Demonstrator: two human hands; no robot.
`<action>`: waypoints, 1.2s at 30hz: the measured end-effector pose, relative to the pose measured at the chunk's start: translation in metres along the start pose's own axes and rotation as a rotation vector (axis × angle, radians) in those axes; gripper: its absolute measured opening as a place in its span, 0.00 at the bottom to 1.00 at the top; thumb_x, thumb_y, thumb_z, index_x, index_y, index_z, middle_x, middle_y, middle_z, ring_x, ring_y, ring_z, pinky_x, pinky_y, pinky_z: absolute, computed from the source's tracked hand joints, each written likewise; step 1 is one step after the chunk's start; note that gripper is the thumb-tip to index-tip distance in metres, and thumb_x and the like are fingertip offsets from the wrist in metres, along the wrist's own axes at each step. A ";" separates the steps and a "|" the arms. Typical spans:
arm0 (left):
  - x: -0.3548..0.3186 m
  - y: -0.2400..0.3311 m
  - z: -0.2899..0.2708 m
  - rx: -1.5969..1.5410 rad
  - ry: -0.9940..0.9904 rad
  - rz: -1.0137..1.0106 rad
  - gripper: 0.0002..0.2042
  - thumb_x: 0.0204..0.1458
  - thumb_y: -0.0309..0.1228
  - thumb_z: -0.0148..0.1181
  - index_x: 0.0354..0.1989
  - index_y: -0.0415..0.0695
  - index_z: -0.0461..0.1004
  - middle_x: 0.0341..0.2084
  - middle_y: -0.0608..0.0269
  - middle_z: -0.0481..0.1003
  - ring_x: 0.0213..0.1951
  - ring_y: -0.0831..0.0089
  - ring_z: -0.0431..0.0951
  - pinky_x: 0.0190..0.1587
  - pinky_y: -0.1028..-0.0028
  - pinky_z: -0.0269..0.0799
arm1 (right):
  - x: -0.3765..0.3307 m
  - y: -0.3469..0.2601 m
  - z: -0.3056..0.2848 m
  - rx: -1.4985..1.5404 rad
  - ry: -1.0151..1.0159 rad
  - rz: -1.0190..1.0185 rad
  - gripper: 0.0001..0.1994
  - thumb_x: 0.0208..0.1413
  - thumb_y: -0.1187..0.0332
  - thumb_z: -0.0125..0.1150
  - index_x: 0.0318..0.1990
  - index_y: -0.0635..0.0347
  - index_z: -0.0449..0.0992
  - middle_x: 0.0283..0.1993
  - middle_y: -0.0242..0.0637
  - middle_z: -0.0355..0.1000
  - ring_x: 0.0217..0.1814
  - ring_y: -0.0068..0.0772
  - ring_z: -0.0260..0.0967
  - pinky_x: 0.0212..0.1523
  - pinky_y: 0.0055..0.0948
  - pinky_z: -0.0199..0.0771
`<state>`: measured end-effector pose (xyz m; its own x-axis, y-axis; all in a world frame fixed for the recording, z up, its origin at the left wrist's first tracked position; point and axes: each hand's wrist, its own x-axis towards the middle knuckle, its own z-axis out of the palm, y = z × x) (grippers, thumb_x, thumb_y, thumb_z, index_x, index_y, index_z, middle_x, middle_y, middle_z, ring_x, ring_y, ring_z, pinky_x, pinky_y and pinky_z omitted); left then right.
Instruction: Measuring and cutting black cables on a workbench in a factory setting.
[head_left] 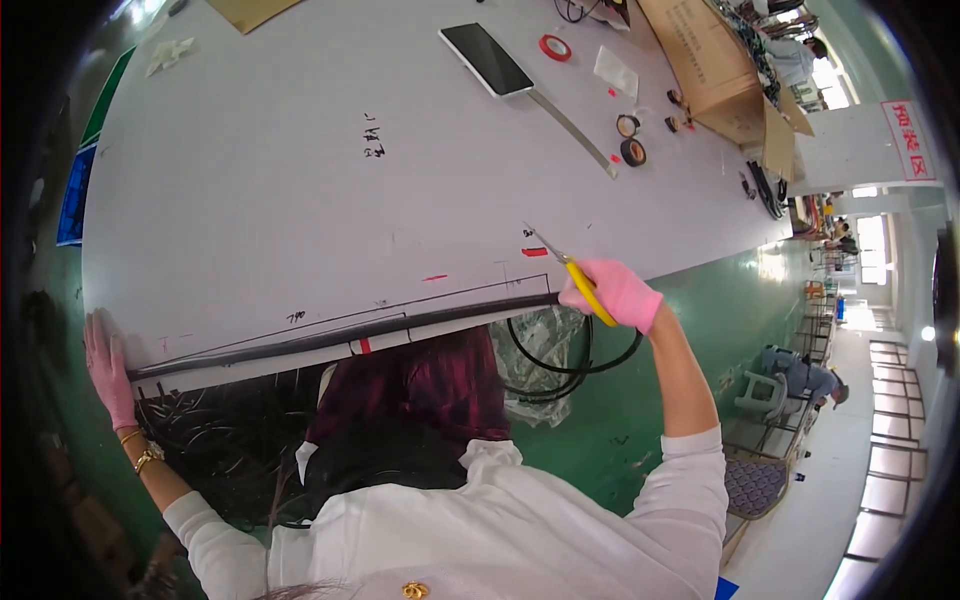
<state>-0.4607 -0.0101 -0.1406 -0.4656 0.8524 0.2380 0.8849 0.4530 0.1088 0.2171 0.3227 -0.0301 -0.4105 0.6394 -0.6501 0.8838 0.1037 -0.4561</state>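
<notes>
A long black tube (pixel 330 338) lies stretched along the near edge of the white table (pixel 300 190). My left hand (pixel 108 372), in a pink glove, presses the tube's left end down at the table edge. My right hand (pixel 615 292), also in a pink glove, grips yellow-handled scissors (pixel 568 268) at the tube's right end, blades pointing up over the table. More black tube (pixel 560 362) loops down below my right hand, off the table.
A phone (pixel 487 59), a metal ruler (pixel 572 133), a red tape roll (pixel 555 47), black tape rolls (pixel 632 151) and a cardboard box (pixel 715 60) lie at the far side. A heap of cut black tubes (pixel 215 440) and a plastic bag (pixel 545 360) sit below the edge. Chairs (pixel 760 480) stand right.
</notes>
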 end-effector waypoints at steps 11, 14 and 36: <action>0.003 -0.010 -0.002 -0.036 -0.022 -0.002 0.26 0.64 0.40 0.43 0.68 0.43 0.58 0.68 0.55 0.56 0.70 0.59 0.52 0.70 0.65 0.45 | 0.018 -0.003 0.005 -0.324 0.068 0.047 0.19 0.53 0.53 0.65 0.37 0.62 0.71 0.32 0.50 0.72 0.35 0.54 0.71 0.37 0.42 0.71; 0.004 -0.010 -0.001 -0.047 -0.025 -0.003 0.26 0.64 0.39 0.43 0.68 0.43 0.58 0.69 0.56 0.55 0.70 0.60 0.52 0.70 0.65 0.44 | 0.022 0.002 0.007 -0.375 0.084 0.045 0.19 0.54 0.53 0.64 0.38 0.62 0.72 0.32 0.50 0.73 0.35 0.54 0.71 0.37 0.41 0.72; 0.016 0.027 -0.003 0.501 -0.099 -0.114 0.27 0.62 0.39 0.47 0.70 0.49 0.55 0.68 0.56 0.57 0.69 0.58 0.55 0.68 0.62 0.51 | 0.024 -0.015 0.007 -0.456 0.068 0.114 0.13 0.56 0.60 0.56 0.40 0.60 0.72 0.35 0.50 0.75 0.41 0.52 0.74 0.42 0.43 0.73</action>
<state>-0.4438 0.0151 -0.1310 -0.5789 0.8002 0.1567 0.7242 0.5928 -0.3522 0.1924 0.3313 -0.0432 -0.3032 0.7128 -0.6325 0.9368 0.3444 -0.0609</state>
